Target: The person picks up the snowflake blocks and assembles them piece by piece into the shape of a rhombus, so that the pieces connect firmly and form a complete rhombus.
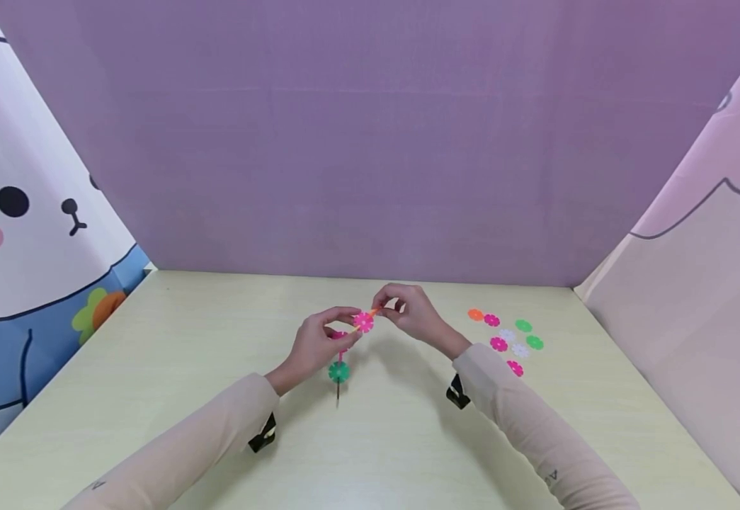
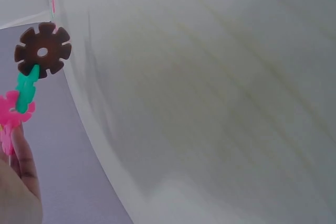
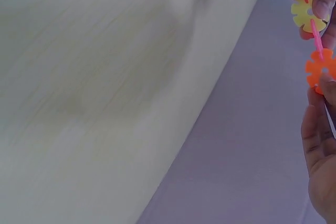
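Note:
A chain of notched plastic snowflake discs hangs between both hands above the table. My left hand (image 1: 316, 345) pinches it near a yellow disc (image 3: 310, 13) and a pink disc (image 1: 363, 322). From the left fingers hang more pink pieces, a green disc (image 1: 339, 372) and, at the end, a brown disc (image 2: 43, 51). At the other end my right hand (image 1: 410, 312) pinches an orange disc (image 3: 320, 71), which is joined to the pink disc seen edge-on in the right wrist view. The fingers partly cover several discs.
Loose discs lie on the table (image 1: 153, 368) right of the hands: an orange disc (image 1: 475, 314), pink discs (image 1: 499, 344), white discs (image 1: 520, 350) and green discs (image 1: 534, 343). A purple panel (image 1: 370, 156) stands at the table's back edge, with printed cloths at both sides.

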Available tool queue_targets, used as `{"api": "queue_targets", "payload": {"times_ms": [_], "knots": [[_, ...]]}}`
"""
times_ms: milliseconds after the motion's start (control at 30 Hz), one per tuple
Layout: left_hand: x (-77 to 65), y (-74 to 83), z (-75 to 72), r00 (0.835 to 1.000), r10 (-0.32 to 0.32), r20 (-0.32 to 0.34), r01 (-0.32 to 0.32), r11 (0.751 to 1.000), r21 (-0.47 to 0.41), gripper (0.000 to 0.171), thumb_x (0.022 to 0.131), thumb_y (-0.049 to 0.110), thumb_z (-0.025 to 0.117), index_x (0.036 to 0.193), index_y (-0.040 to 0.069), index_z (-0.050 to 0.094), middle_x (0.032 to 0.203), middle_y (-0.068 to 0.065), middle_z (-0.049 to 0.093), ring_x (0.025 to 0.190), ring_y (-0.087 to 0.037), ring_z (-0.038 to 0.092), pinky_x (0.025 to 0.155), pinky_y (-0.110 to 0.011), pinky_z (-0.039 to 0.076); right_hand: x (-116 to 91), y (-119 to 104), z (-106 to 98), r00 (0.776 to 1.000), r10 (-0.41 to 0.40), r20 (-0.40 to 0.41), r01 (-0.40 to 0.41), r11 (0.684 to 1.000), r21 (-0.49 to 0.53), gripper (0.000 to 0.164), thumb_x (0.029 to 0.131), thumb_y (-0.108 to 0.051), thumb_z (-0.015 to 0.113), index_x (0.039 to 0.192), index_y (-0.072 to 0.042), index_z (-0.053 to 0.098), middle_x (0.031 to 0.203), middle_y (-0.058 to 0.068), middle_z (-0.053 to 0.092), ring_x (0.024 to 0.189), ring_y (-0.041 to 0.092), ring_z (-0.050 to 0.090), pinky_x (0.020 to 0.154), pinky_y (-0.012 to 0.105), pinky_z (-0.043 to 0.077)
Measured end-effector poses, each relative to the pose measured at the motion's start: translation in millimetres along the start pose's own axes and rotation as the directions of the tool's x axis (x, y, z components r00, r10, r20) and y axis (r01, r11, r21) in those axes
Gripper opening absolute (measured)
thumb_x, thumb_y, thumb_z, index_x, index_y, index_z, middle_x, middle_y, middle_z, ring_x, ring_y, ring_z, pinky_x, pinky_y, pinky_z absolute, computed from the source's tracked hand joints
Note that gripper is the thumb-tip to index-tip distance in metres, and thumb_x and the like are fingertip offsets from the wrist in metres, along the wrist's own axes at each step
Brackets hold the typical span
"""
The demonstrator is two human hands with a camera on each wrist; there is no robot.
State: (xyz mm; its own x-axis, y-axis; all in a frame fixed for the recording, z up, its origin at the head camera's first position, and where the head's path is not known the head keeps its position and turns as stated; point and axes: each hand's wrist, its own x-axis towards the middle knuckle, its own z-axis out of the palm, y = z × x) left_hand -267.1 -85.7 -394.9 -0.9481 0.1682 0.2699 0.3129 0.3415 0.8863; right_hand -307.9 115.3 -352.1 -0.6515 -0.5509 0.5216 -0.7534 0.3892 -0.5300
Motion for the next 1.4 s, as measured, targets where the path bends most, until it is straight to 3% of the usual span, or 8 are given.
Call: {"api": "queue_targets", "payload": {"times_ms": [167, 400, 600, 833, 1100, 1400], "knots": [[-1.2, 0.3, -0.7, 1.0, 0.013, 0.002, -0.012, 1.0, -0.009, 0.035, 0.077, 0.019, 0.073, 0.111, 0.023, 0.063, 0.099, 0.0, 0.067, 0.064, -0.013, 0.062, 0.059, -0.025, 0.054, -3, 0, -5, 1.0, 0.017, 0.015, -0.017, 1.0, -0.021, 0.013, 0.078, 0.002, 0.068, 0.089, -0.004, 0.065, 0.089, 0.009, 0.068, 0.083, 0.019, 0.063, 0.06, 0.028, 0.051], [-1.3, -0.7, -3.8, 1.0, 0.003, -0.009, -0.003, 1.0, 0.005, 0.035, 0.077, 0.023, 0.074, 0.11, 0.026, 0.063, 0.099, 0.002, 0.066, 0.066, -0.014, 0.061, 0.061, -0.024, 0.053, -17, 5, -19, 0.991, 0.129, 0.036, -0.126, 0.989, -0.074, 0.019, 0.077, 0.002, 0.069, 0.094, -0.006, 0.064, 0.091, 0.004, 0.066, 0.087, 0.023, 0.063, 0.064, 0.026, 0.05], [-1.5, -2.3, -7.3, 1.0, 0.011, 0.003, -0.011, 1.0, -0.016, 0.04, 0.077, 0.023, 0.073, 0.115, 0.024, 0.06, 0.103, -0.003, 0.064, 0.064, -0.017, 0.061, 0.059, -0.025, 0.053, -39, 17, -35, 0.983, 0.178, 0.04, -0.173, 0.98, -0.1, 0.02, 0.076, 0.003, 0.069, 0.094, -0.005, 0.063, 0.092, 0.006, 0.065, 0.087, 0.028, 0.062, 0.064, 0.025, 0.051], [-2.6, -3.4, -10.7, 1.0, -0.008, 0.024, 0.009, 1.0, -0.015, 0.042, 0.078, 0.024, 0.072, 0.117, 0.027, 0.058, 0.104, 0.0, 0.061, 0.064, -0.016, 0.062, 0.058, -0.027, 0.054, -71, 36, -56, 0.977, 0.211, 0.035, -0.205, 0.971, -0.123, 0.02, 0.074, 0.005, 0.069, 0.091, -0.005, 0.062, 0.088, 0.007, 0.065, 0.083, 0.029, 0.061, 0.059, 0.023, 0.049], [-1.8, -2.7, -14.6, 0.999, 0.017, 0.039, -0.016, 0.999, -0.029, 0.041, 0.078, 0.021, 0.072, 0.117, 0.027, 0.057, 0.105, -0.001, 0.059, 0.066, -0.02, 0.063, 0.058, -0.029, 0.055, -107, 51, -77, 0.95, 0.303, 0.071, -0.284, 0.937, -0.204, 0.021, 0.074, 0.005, 0.069, 0.093, 0.0, 0.062, 0.091, 0.015, 0.064, 0.084, 0.028, 0.06, 0.057, 0.021, 0.047], [-1.3, -1.5, -18.3, 0.998, 0.032, 0.049, -0.029, 0.998, -0.059, 0.041, 0.078, 0.019, 0.072, 0.115, 0.025, 0.056, 0.106, -0.003, 0.058, 0.071, -0.021, 0.063, 0.059, -0.03, 0.056, -135, 57, -95, 0.906, 0.39, 0.162, -0.345, 0.904, -0.251, 0.02, 0.074, 0.006, 0.068, 0.092, 0.001, 0.061, 0.09, 0.012, 0.064, 0.083, 0.025, 0.06, 0.07, 0.031, 0.052]]}}
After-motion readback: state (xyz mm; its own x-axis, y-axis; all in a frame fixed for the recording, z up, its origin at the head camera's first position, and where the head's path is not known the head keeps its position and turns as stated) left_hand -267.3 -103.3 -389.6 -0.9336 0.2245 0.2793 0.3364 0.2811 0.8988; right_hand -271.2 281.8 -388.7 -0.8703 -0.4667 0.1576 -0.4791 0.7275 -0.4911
